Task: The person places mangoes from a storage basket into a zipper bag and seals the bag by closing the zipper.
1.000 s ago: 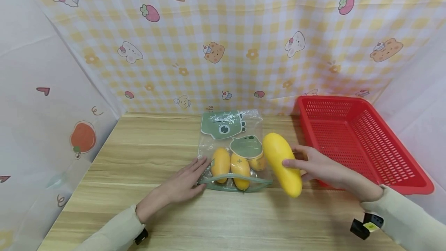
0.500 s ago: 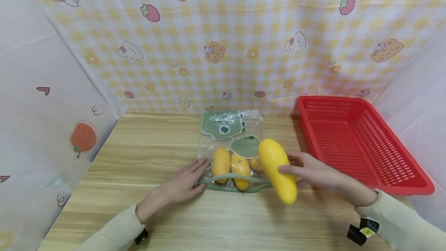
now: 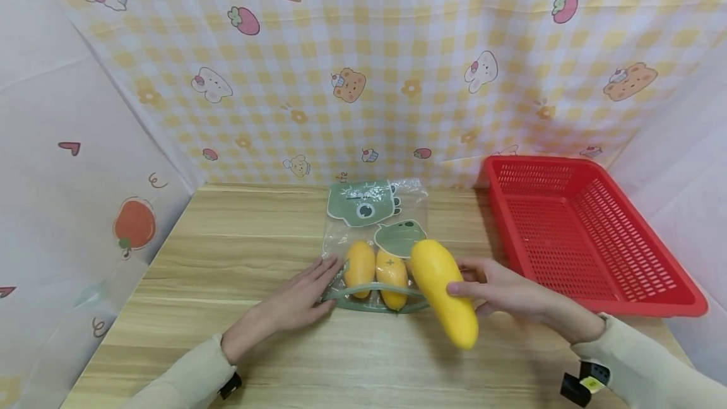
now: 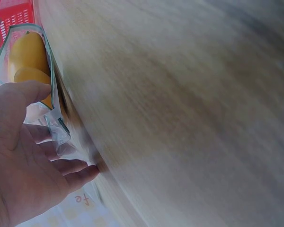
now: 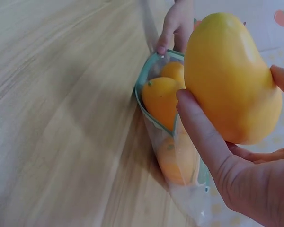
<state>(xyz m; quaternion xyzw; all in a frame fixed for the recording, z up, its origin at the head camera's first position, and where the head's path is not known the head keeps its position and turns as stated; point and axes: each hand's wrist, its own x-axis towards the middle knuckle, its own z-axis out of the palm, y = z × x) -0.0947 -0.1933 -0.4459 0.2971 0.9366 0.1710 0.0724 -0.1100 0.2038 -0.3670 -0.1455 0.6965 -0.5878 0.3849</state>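
Observation:
My left hand point(image 3: 303, 295) rests at the left side of a clear zip bag point(image 3: 354, 232) with green frog-like prints. Its fingers lie fairly straight, touching the bag, and the thumb is by the green-edged mouth point(image 5: 143, 71). Several orange-yellow fruits point(image 3: 360, 269) lie inside the bag. With my right hand point(image 3: 500, 288) I grip a long yellow fruit point(image 3: 444, 292), shaped like a papaya, between thumb and fingers. It is held tilted above the bag's right front corner, covering part of the bag in the head view. In the right wrist view the mouth gapes, showing fruit point(image 5: 161, 100) inside.
A red plastic basket point(image 3: 653, 257) with perforated walls stands at the right of the wooden table point(image 3: 238, 226). Behind the table hangs a yellow checked cloth point(image 3: 261, 93). A white printed cloth point(image 3: 62, 207) hangs on the left.
My right hand has moved left and towards me with the long yellow fruit, and now covers the bag's right part. The left hand has stayed still against the bag.

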